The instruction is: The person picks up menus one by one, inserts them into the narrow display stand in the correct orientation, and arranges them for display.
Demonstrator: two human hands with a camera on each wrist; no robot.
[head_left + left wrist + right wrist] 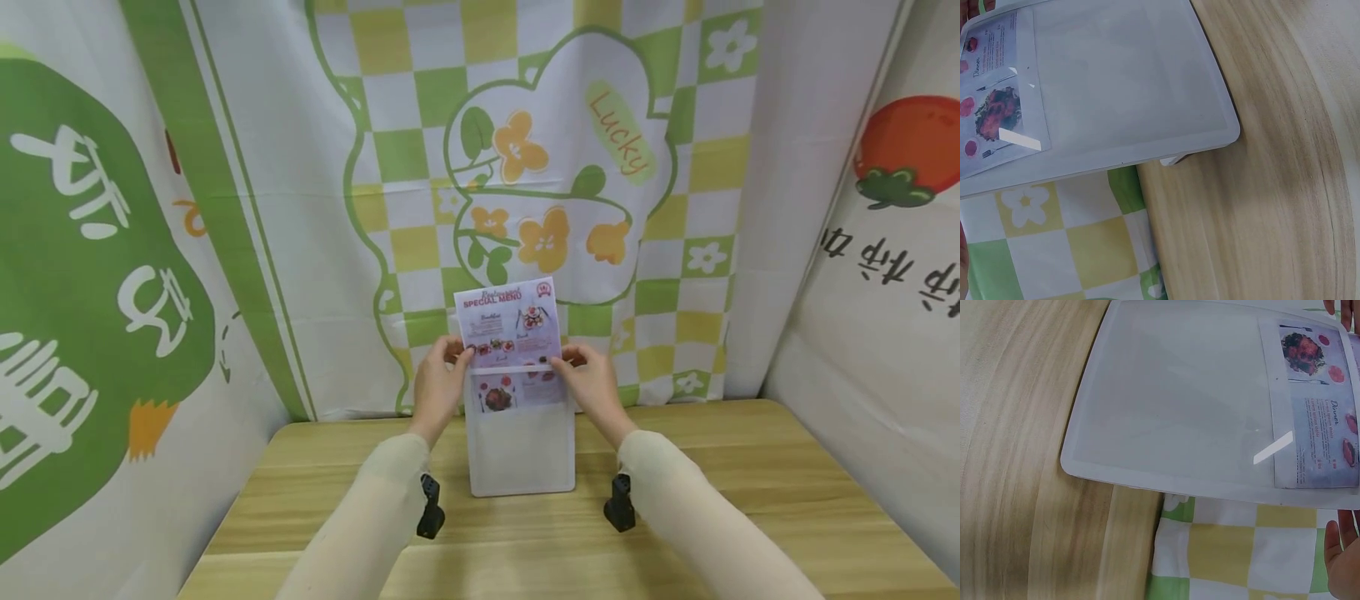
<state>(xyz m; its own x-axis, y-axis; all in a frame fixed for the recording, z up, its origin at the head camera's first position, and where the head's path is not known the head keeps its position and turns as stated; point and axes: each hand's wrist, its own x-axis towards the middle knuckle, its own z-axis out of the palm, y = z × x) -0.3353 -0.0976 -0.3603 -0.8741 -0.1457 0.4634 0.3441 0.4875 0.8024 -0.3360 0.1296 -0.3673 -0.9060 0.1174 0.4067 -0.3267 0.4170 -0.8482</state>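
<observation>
A printed menu sheet [510, 325] headed "Special Menu" sits partway inside a white display stand [521, 454] with a clear front. Its upper part sticks out above the stand's top edge, while the lower strip with the plate picture shows through the front. My left hand [437, 385] pinches the sheet's left edge between thumb and fingers, just above the stand's top. At the opposite edge my right hand [596, 387] pinches the sheet at about the same height. In the right wrist view, part of the right hand [1344, 562] shows beside the stand's top end.
The stand is upright on a wood-grain table [337, 500], with a small foot [1175, 159] behind it. Close behind hangs a green, yellow and white checked cloth [420, 150]. Printed sheets also form the left wall [247, 192] and right wall [847, 333].
</observation>
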